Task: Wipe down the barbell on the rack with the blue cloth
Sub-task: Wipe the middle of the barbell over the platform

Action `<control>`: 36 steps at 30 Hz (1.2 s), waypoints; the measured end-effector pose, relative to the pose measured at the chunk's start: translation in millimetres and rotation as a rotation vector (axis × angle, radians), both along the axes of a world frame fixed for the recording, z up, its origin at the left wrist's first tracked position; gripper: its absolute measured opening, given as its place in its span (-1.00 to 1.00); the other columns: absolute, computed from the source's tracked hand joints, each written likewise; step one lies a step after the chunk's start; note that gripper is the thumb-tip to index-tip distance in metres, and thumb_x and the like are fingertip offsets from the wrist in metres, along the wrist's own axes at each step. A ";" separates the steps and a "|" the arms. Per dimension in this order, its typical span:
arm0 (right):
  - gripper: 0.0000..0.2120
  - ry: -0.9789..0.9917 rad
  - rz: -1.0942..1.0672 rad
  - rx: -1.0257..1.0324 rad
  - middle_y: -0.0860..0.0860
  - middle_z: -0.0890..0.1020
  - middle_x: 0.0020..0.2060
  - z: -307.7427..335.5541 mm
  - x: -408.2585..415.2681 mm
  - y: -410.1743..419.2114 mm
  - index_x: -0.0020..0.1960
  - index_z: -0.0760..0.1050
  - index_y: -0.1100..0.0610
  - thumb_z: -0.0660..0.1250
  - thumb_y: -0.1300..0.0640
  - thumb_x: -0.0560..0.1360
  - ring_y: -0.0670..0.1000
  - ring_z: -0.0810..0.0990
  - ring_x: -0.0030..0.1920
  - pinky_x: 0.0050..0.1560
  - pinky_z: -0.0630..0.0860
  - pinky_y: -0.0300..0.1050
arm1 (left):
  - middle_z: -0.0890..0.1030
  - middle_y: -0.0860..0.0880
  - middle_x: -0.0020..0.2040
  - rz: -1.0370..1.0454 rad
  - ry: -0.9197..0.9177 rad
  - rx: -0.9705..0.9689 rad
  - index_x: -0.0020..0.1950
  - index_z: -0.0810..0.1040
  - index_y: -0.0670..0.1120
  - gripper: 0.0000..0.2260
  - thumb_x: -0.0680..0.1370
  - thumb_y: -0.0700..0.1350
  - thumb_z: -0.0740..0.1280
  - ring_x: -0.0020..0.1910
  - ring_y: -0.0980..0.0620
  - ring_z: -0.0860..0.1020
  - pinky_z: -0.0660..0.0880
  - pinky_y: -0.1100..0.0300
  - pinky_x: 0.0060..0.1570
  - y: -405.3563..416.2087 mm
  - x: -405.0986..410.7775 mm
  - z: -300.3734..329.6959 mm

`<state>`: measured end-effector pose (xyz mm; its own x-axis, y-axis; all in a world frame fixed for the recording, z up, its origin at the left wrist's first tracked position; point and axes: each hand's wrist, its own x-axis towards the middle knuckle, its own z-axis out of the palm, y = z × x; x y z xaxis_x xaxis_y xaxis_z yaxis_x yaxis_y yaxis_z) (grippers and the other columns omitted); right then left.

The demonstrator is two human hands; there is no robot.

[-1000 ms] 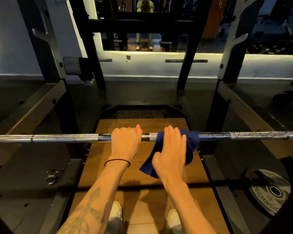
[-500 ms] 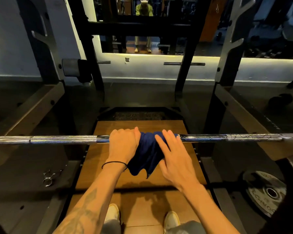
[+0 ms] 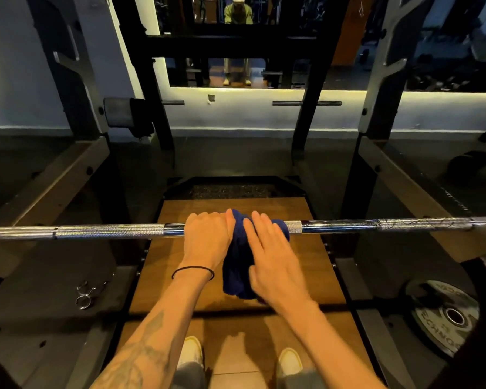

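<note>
Barbell (image 3: 110, 231) lies horizontal across the rack (image 3: 376, 88), spanning the view at mid-height. Blue cloth (image 3: 240, 265) is draped over the bar's centre section and hangs below it. Left hand (image 3: 206, 240) grasps the bar overhand, fingers curled over it, touching the cloth's left edge. Right hand (image 3: 272, 261) lies flat on the cloth with fingers extended, grip released, pressing the fabric against the bar. Wooden platform (image 3: 314, 276) lies beneath. Spring collar (image 3: 86, 294) rests on the floor at left; weight plate (image 3: 446, 315) at right.
</note>
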<state>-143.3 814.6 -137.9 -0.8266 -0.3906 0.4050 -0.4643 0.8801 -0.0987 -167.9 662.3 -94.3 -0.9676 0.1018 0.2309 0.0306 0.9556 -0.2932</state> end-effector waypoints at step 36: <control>-0.26 0.074 -0.324 -0.094 0.24 0.38 0.48 -11.5 -14.0 78.8 0.50 0.33 0.29 0.25 0.32 0.30 0.26 0.28 0.52 0.52 0.21 0.21 | 0.58 -0.02 -0.06 -0.020 0.019 0.014 0.47 0.26 -0.07 -0.62 0.66 -0.06 0.18 -0.12 -0.06 0.57 0.34 0.08 -0.21 -6.1 -4.7 -11.1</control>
<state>-157.3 893.5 -149.4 -0.8686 -0.0704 0.4905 -0.1706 0.9718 -0.1626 -172.7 656.2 -105.4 -0.9609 0.1182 0.2503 0.0448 0.9587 -0.2807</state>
